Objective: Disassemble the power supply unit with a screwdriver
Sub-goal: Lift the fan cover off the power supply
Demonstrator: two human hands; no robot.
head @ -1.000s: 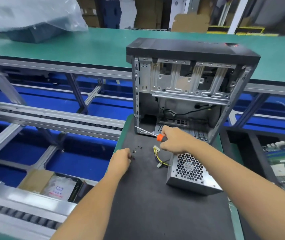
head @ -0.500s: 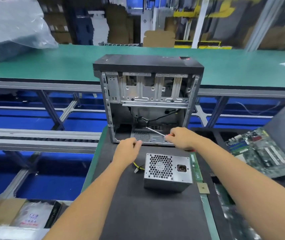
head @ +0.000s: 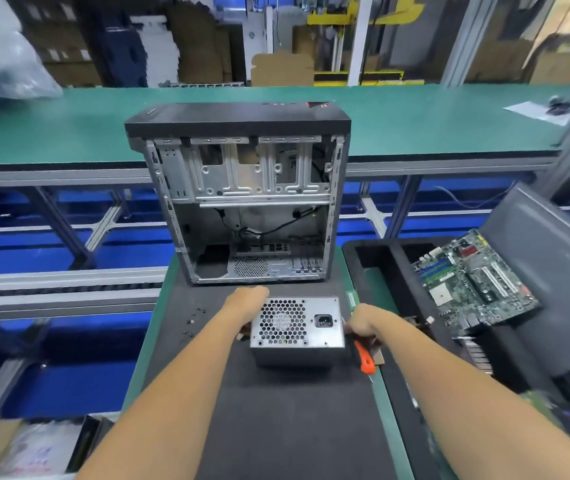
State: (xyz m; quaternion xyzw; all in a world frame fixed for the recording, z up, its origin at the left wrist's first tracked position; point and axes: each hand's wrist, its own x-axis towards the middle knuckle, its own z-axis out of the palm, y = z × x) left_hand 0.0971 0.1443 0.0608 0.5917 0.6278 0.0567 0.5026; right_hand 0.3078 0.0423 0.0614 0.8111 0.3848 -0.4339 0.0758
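The silver power supply unit point(head: 297, 323) stands on the black mat point(head: 276, 427), its fan grille and power socket facing up. My left hand point(head: 245, 303) holds its left far corner, the fingertips hidden behind the metal box. My right hand point(head: 363, 323) lies against the unit's right side and grips the screwdriver point(head: 366, 358), whose orange handle sticks out toward me. The screwdriver's shaft is hidden by the hand.
The open computer case point(head: 252, 202) stands upright just behind the unit. Several loose screws point(head: 195, 317) lie on the mat to the left. A tray at the right holds a motherboard point(head: 474, 278). Green conveyor tables and blue frames surround the mat.
Both hands have come back from the case opening to the two sides of the power supply unit. The screwdriver's handle now points toward me. The view has shifted right.
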